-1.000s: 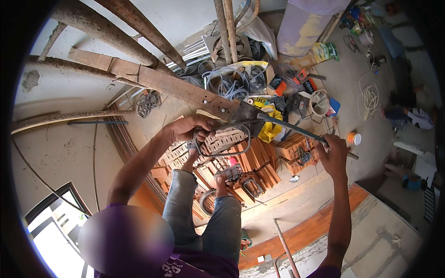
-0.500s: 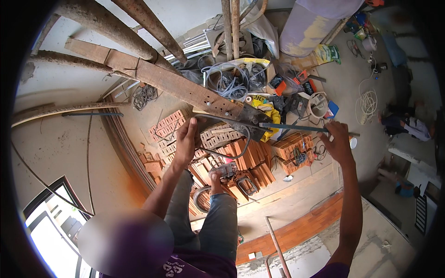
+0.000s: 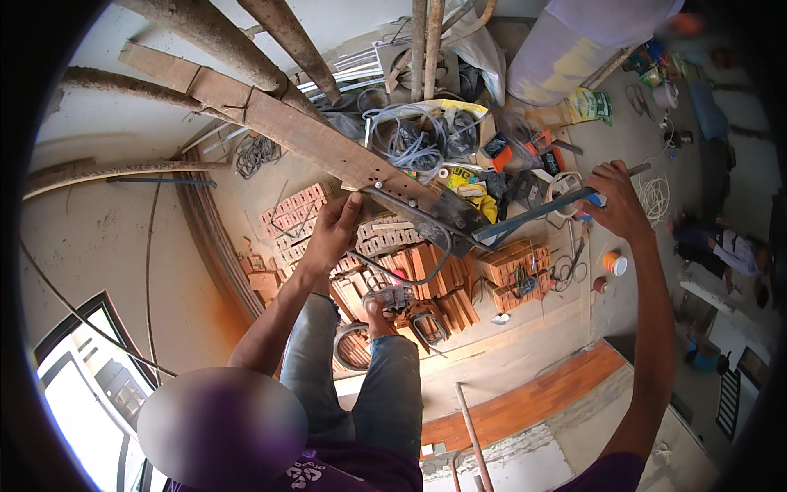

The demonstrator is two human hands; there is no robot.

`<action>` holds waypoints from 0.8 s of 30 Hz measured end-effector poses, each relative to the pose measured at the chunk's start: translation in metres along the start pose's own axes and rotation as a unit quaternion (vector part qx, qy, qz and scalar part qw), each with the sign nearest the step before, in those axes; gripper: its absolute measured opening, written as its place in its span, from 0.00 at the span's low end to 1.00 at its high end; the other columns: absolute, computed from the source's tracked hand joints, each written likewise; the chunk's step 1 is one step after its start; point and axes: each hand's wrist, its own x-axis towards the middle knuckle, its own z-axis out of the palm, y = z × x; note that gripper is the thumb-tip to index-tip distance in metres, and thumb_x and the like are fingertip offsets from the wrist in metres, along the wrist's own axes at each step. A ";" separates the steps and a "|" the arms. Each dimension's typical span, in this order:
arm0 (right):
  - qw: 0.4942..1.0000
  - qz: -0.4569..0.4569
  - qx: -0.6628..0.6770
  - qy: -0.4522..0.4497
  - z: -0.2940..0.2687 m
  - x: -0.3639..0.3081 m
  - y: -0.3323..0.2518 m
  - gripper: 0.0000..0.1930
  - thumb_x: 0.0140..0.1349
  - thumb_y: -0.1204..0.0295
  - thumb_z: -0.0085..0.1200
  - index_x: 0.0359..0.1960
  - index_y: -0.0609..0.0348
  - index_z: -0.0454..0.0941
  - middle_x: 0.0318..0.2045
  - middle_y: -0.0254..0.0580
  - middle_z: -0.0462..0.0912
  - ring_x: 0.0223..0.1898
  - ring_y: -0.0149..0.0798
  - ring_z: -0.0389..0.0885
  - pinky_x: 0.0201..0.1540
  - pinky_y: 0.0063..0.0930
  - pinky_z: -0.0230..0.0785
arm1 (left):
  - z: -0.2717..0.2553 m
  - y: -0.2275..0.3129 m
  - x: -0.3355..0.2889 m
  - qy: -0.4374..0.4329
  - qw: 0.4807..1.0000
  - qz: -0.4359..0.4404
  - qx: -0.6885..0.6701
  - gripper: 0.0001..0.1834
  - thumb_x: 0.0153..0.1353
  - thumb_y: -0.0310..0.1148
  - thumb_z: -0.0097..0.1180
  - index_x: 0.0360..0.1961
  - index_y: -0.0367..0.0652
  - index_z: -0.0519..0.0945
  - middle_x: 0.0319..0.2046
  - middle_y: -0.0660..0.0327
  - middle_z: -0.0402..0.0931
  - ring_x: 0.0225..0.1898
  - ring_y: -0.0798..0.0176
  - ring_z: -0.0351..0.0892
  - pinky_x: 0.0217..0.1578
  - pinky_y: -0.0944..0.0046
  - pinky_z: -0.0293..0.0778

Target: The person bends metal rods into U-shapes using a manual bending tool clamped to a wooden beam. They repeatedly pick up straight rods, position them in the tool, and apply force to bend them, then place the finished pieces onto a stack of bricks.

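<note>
A wooden plank slants across the upper middle, with bolts and a dark metal plate at its near right end. My left hand is closed at the plank's near edge, pinching a thin dark steel rod. That rod runs along the bolts and curves back below the plank in a loop. My right hand is wrapped round a blue-grey metal bar, which slopes up to the right. The bar's lower end meets the plate's end; how it engages the rod there is too small to tell.
Rusty poles rise behind the plank. Below lie hollow bricks, stacked wooden pieces and orange brick blocks. A box of clear hose stands beyond. Another person is at the far right.
My right hand has swung the bar's outer end up and away, so it now slopes instead of lying nearly in line with the plate. My left hand stays by the plank, still holding the rod.
</note>
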 end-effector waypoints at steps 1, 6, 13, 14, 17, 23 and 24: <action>1.000 -0.001 0.000 -0.004 -0.001 0.003 0.000 0.18 0.49 0.58 0.66 0.29 0.61 0.78 0.28 0.42 0.73 0.36 0.45 0.71 0.53 0.39 0.56 | -0.002 0.001 0.002 -0.003 1.000 0.000 0.011 0.24 0.72 0.51 0.41 0.30 0.41 0.75 0.13 0.77 0.52 0.14 0.80 0.48 0.15 0.74 0.47; 0.999 -0.031 -0.010 -0.008 -0.007 0.017 0.001 0.22 0.49 0.53 0.64 0.29 0.62 0.77 0.28 0.41 0.73 0.36 0.46 0.71 0.52 0.39 0.56 | -0.003 0.004 0.004 0.000 0.999 0.008 0.041 0.24 0.72 0.51 0.41 0.27 0.41 0.73 0.15 0.75 0.55 0.16 0.79 0.52 0.16 0.74 0.52; 0.991 -0.122 -0.056 0.008 -0.011 0.051 0.001 0.27 0.50 0.46 0.60 0.28 0.62 0.75 0.30 0.43 0.72 0.36 0.48 0.69 0.51 0.41 0.59 | -0.003 0.010 0.005 0.010 0.998 0.012 0.066 0.24 0.71 0.51 0.43 0.28 0.41 0.76 0.14 0.76 0.55 0.15 0.80 0.52 0.16 0.74 0.51; 0.988 -0.140 -0.062 0.018 -0.011 0.057 0.003 0.27 0.50 0.45 0.60 0.28 0.62 0.74 0.30 0.43 0.72 0.36 0.48 0.69 0.50 0.41 0.59 | -0.004 0.006 0.007 0.017 0.995 0.035 0.087 0.24 0.71 0.50 0.44 0.27 0.41 0.76 0.14 0.76 0.56 0.15 0.80 0.52 0.16 0.74 0.51; 0.983 -0.169 -0.068 0.000 -0.029 0.079 -0.009 0.28 0.50 0.44 0.58 0.28 0.61 0.73 0.28 0.43 0.69 0.36 0.47 0.68 0.49 0.40 0.60 | -0.002 -0.004 0.009 0.031 0.998 0.045 0.039 0.24 0.71 0.50 0.45 0.27 0.41 0.77 0.13 0.76 0.57 0.14 0.80 0.52 0.15 0.74 0.50; 0.965 -0.229 -0.119 -0.056 -0.045 0.116 -0.011 0.27 0.49 0.43 0.59 0.27 0.59 0.72 0.26 0.40 0.67 0.37 0.45 0.67 0.49 0.37 0.61 | 0.009 -0.010 0.012 0.070 0.995 0.067 -0.006 0.26 0.70 0.50 0.47 0.24 0.38 0.78 0.12 0.73 0.62 0.14 0.80 0.55 0.16 0.71 0.52; 0.961 -0.239 -0.118 -0.066 -0.046 0.120 -0.013 0.27 0.48 0.43 0.59 0.27 0.59 0.72 0.26 0.40 0.67 0.37 0.45 0.67 0.49 0.37 0.61 | 0.009 -0.012 0.013 0.079 0.994 0.073 0.008 0.27 0.70 0.50 0.47 0.24 0.37 0.78 0.12 0.72 0.62 0.15 0.79 0.55 0.16 0.71 0.52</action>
